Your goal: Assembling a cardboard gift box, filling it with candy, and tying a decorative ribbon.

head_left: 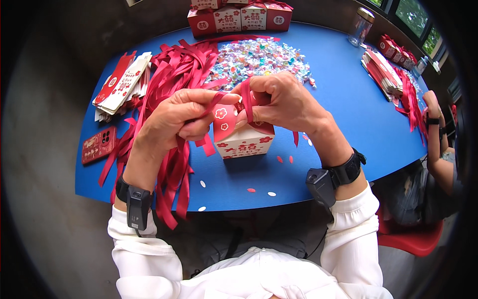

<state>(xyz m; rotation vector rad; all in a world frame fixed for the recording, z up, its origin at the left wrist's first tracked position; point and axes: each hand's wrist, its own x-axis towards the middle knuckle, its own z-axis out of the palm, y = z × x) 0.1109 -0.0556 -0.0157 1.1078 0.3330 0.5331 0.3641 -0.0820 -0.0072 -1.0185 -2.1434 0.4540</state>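
Observation:
A small red-and-white gift box (244, 142) with printed flowers stands upright on the blue table in front of me. Above its folded top, a red ribbon (246, 99) runs between my hands. My left hand (186, 112) pinches one part of the ribbon between thumb and fingers at the box's left side. Bent over the right side of the top, my right hand (281, 102) grips a looped part of the same ribbon, its thumb against the box top. The fingers partly hide the ribbon's crossing. One ribbon tail hangs down behind the box's right side.
Many loose red ribbons (177, 70) lie left of the box, beside flat box blanks (124, 84) and a red phone (99, 145). Wrapped candies (269, 57) are heaped beyond; finished boxes (234, 20) stand behind. A jar (361, 27) and another person's arm (438, 139) are at right.

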